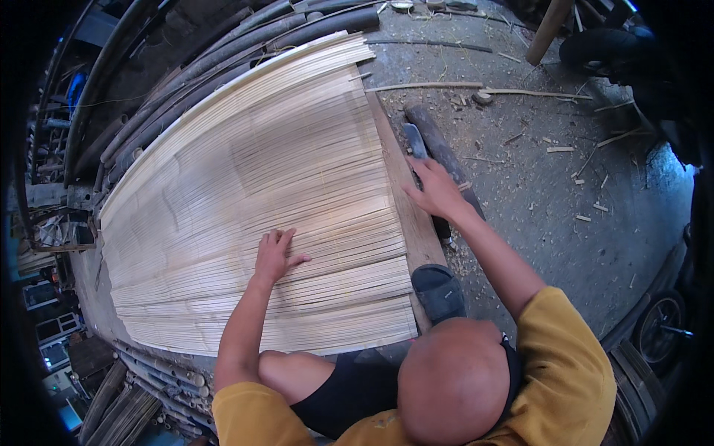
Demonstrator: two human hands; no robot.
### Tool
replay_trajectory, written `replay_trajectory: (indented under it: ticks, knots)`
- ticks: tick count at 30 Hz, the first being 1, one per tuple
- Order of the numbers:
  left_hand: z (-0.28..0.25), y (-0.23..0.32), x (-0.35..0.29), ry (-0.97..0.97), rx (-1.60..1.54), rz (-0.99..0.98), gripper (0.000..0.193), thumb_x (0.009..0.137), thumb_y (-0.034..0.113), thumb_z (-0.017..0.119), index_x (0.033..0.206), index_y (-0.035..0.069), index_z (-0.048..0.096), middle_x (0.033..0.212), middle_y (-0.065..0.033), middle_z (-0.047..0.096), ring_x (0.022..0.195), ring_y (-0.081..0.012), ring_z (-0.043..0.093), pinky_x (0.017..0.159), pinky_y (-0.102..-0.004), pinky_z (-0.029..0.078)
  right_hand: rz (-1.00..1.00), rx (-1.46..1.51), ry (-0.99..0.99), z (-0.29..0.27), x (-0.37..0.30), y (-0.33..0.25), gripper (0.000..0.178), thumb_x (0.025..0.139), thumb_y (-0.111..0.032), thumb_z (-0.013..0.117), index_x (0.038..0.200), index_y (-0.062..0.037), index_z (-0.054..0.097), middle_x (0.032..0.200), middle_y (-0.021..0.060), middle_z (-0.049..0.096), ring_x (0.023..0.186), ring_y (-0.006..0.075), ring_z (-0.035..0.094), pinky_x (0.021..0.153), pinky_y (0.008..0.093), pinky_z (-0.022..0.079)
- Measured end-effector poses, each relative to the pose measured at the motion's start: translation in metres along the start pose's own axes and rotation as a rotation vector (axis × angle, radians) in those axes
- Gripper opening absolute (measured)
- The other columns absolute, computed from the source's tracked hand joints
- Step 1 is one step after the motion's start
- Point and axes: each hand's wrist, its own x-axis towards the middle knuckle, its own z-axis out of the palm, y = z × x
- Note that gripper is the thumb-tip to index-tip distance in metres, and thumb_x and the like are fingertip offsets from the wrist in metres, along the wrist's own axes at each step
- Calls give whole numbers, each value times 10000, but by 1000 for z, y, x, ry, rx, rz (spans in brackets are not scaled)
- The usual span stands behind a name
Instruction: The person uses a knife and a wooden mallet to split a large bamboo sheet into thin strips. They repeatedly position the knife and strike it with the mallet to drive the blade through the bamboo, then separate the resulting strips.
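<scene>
A wide sheet of pale, thin bamboo strips [245, 171] laid side by side spreads before me. My left hand [274, 257] rests on its near part, fingers lightly bent on the strips and thumb apart. Along the sheet's right ends runs a flat wooden board [418, 230]. My right hand [437, 192] is over the board's right edge, fingers stretched and spread, with no grip on anything that I can see. Under and just beyond its fingertips lies a knife [414, 140] with a broad dark blade; the hand covers its middle part.
A dark round pole [431, 141] lies right of the knife. My sandalled foot [437, 290] is by the board's near end. Wood chips [560, 149] and loose strips [535, 93] litter the concrete floor. Long poles [297, 37] lie behind the sheet; a wheel [662, 323] stands at the right.
</scene>
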Motion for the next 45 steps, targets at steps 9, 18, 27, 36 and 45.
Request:
replay_trajectory:
  ticks: [9,18,27,36,45]
  knots:
    - [-67,22,-50,268,153,80,453,809,522,780,752,114,592,722,-57,530,690,-280,613,584,-419,494,286,344,181,63,195,-16,758,963,-504,620,1479,26,455,1401,336,548,1310,474,529,1116,503,413]
    - [-68,60,-138,198,99,154,427,768,496,819,699,146,584,678,-32,494,572,-228,576,488,-383,462,687,659,141,98,211,-6,411,899,-313,697,1113,38,695,1059,150,712,954,244,663,804,411,530]
    - [-82,42,-104,287,162,46,389,750,477,836,771,138,646,707,-35,510,667,-239,600,561,-381,480,-11,821,164,46,297,-65,322,937,-295,687,1116,-28,699,994,151,702,966,288,670,879,416,519]
    - [-35,26,-76,-97,-76,-189,566,811,548,792,1139,93,712,1001,-119,620,943,-335,637,778,-447,553,-147,-384,140,128,213,-87,658,1009,-545,486,1598,-271,375,1685,187,234,1552,378,212,1224,605,147]
    - [-34,33,-46,-60,-115,-141,622,797,549,815,1185,75,705,996,-134,626,957,-326,640,818,-422,548,-220,-373,72,138,196,-58,684,1005,-638,378,1596,-295,378,1709,140,184,1582,339,133,1252,606,42]
